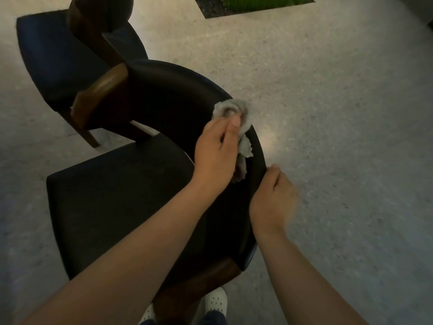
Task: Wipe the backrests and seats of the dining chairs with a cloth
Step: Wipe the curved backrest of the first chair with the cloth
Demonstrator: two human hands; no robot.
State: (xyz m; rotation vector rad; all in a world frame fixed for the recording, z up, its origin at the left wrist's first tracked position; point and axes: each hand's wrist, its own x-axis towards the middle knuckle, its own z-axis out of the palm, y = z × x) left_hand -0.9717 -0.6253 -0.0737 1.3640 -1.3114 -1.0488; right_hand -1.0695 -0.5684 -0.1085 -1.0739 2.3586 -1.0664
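My left hand (215,151) has its fingers clenched on the grey cloth (232,110), pressing it to the inner face of the near chair's curved backrest (168,95) just under the top rim. My right hand (273,195) grasps that rim a little nearer to me. The cloth is bunched with a loose tail hanging, so I judge a fast sweep could pull it from my thumb or skip patches, and a hard push could shove the chair toward the far chair (51,55) on the left if my right hand slackens.
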